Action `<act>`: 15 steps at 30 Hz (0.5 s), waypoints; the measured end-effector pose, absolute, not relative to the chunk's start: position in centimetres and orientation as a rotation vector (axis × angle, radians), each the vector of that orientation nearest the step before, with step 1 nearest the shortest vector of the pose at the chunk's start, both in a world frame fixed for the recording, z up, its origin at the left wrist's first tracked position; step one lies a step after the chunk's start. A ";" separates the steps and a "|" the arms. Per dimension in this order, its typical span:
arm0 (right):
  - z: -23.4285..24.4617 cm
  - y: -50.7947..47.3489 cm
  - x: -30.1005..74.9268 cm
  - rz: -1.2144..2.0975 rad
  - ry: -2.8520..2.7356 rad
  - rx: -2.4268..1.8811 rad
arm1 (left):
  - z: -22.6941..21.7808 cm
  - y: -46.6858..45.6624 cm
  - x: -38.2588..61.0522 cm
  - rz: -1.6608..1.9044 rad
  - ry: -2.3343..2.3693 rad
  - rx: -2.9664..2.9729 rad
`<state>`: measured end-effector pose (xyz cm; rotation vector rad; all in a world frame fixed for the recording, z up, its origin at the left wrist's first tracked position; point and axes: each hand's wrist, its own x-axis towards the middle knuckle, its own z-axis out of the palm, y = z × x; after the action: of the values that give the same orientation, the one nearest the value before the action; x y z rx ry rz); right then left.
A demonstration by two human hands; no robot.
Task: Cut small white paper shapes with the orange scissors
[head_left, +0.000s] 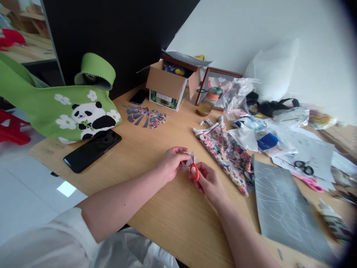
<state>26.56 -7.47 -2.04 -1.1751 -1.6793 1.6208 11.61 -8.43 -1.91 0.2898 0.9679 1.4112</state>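
My right hand (pixel 208 182) grips small scissors (pixel 196 173) by their orange-red handles, with the blades pointing away from me. Between the fingers of my left hand (pixel 174 163) is a small pale cut piece (pixel 185 166), right beside the blades; its material is too small to make out. Both hands are close together above the wooden table (pixel 156 216). To the right of them lies a folded floral cloth (pixel 223 152). Farther off are several fan-like cut pieces, grey and floral (pixel 147 117).
A green panda bag (pixel 64 108) and a black phone (pixel 93 150) lie at left. Behind stand an open cardboard box (pixel 167 83) and a jar of brown liquid (pixel 208 104). At right are a grey sheet with drawn lines (pixel 284 208), black scissors (pixel 304 167), pink scissors (pixel 311 182) and a bottle (pixel 333 217).
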 end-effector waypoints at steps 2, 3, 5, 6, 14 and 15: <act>-2.0 -7.5 26.5 1.610 -1.684 -1.184 | -2.0 -8.5 11.7 1.428 0.969 0.294; -2.0 -7.5 26.5 1.607 -1.684 -1.188 | -2.0 -8.5 11.8 1.432 0.972 0.293; -2.0 -7.4 26.5 1.602 -1.681 -1.193 | -2.1 -8.5 11.8 1.436 0.980 0.289; -1.9 -7.4 26.4 1.600 -1.679 -1.192 | -2.1 -8.5 11.8 1.438 0.982 0.288; -2.3 -7.3 26.4 1.572 -1.677 -1.193 | -2.1 -8.4 11.8 1.433 0.983 0.279; -2.3 -7.3 26.5 1.570 -1.678 -1.193 | -2.1 -8.4 11.8 1.435 0.984 0.276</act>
<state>26.45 -7.32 -2.33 -1.1930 -1.6778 1.5703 11.82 -8.43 -2.05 0.2764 0.9838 1.4349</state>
